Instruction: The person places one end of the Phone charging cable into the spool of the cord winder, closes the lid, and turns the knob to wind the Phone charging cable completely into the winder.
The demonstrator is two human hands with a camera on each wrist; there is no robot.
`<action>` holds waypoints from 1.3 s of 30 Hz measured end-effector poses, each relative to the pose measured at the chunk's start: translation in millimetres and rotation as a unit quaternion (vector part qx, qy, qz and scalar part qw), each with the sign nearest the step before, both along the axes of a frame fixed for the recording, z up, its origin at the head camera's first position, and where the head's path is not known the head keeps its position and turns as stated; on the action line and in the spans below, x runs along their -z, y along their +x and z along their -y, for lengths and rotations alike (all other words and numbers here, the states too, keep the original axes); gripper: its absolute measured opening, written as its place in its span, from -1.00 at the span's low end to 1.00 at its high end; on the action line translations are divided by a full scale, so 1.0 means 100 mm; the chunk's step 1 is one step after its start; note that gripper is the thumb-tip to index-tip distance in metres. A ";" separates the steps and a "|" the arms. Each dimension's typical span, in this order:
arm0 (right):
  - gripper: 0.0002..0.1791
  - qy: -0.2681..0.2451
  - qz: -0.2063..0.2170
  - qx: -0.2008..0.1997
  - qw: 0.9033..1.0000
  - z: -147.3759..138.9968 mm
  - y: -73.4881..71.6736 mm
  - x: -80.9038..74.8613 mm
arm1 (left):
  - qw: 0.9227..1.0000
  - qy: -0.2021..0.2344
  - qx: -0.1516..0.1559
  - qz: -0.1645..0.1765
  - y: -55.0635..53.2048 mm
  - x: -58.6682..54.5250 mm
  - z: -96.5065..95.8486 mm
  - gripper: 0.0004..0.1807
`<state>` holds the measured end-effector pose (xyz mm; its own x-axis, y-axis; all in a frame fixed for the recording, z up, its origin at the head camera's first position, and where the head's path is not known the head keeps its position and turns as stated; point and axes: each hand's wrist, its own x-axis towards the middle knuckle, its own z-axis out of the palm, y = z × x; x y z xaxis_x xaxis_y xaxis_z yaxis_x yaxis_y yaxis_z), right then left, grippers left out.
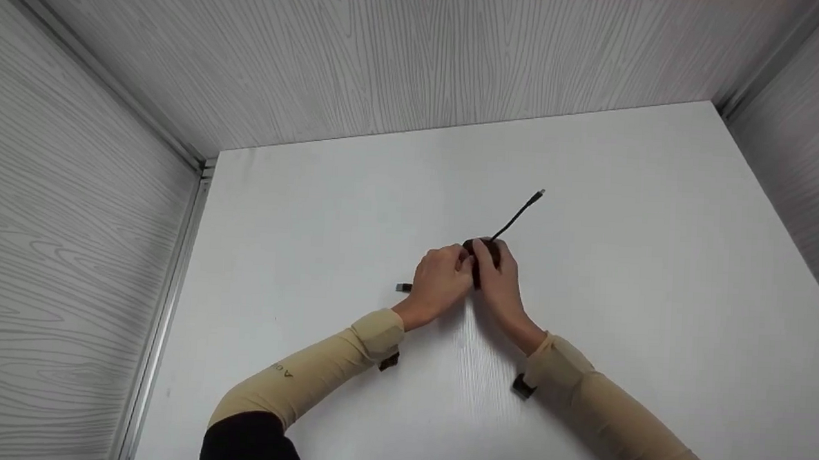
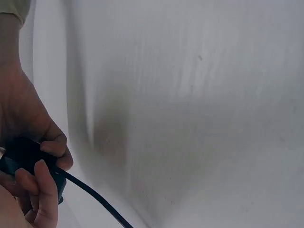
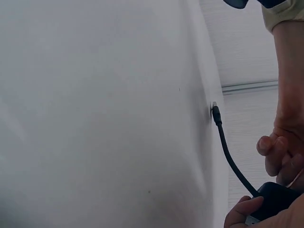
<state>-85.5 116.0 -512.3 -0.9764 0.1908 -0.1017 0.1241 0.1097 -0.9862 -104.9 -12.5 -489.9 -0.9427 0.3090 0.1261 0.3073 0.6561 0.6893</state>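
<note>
A small black box (image 3: 274, 197) with black cables sits between the two hands, mostly covered by fingers in the head view. My right hand (image 1: 500, 282) grips the box, its fingers wrapped along the far and right sides. From the left, my left hand (image 1: 438, 280) holds the same box with curled fingers; they lie over its dark face in the left wrist view. One black cable (image 1: 513, 221) sticks out to the upper right and ends in a slim plug (image 1: 537, 195). A wider plug with a metal tip (image 1: 404, 287) shows left of the left hand.
Both hands work over a white tabletop (image 1: 327, 219). Grey wood-grained panels stand at the back (image 1: 417, 57) and along both sides. Beige sleeves (image 1: 328, 358) cover the forearms, and a small dark block (image 1: 523, 386) hangs under each wrist.
</note>
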 end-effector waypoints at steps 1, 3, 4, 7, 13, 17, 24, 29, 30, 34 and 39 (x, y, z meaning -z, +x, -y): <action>-0.55 -0.001 -0.001 -0.001 1.000 0.00 0.00 0.00 | 1.000 0.007 -0.008 0.016 -0.01 -0.02 -0.01 -0.74; -0.53 0.001 -0.003 -0.007 1.000 -0.01 0.00 0.00 | 0.999 0.010 -0.019 0.033 -0.03 -0.06 -0.02 -0.72; -0.54 0.000 -0.004 -0.010 1.000 -0.01 0.00 0.01 | 0.999 0.007 -0.022 0.037 -0.03 -0.08 -0.02 -0.72; -0.56 -0.004 -0.002 -0.014 1.000 -0.05 0.00 0.01 | 0.999 -0.022 -0.008 0.037 -0.04 -0.16 -0.01 -0.74; -0.58 -0.018 0.023 -0.037 0.999 -0.15 0.01 -0.02 | 0.989 -0.099 0.094 -0.057 -0.05 -0.23 0.08 -0.76; -0.54 -0.027 0.068 -0.070 0.995 -0.21 0.02 -0.03 | 0.921 -0.200 0.218 -0.252 -0.13 -0.21 0.24 -0.89; -0.54 -0.016 0.107 -0.107 0.988 -0.25 0.01 -0.03 | 0.741 -0.310 0.326 -0.498 -0.32 -0.17 0.40 -0.93; -0.55 -0.009 0.116 -0.113 0.987 -0.26 0.01 -0.02 | 0.707 -0.318 0.357 -0.522 -0.40 -0.21 0.42 -0.88; -0.54 -0.011 0.115 -0.114 0.987 -0.26 0.02 -0.02 | 0.703 -0.319 0.359 -0.524 -0.41 -0.21 0.43 -0.88; -0.52 -0.019 0.113 -0.117 0.986 -0.26 0.05 -0.03 | 0.693 -0.320 0.361 -0.537 -0.43 -0.22 0.43 -0.84; -0.50 -0.032 0.110 -0.120 0.986 -0.28 0.05 -0.01 | 0.675 -0.322 0.366 -0.554 -0.45 -0.23 0.44 -0.83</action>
<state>-80.5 144.0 -511.2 -0.9457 -0.0562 -0.3200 0.3135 0.1006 -0.9442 -150.3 -56.6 -467.4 0.0545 0.9676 0.2467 0.8043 0.1039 -0.5851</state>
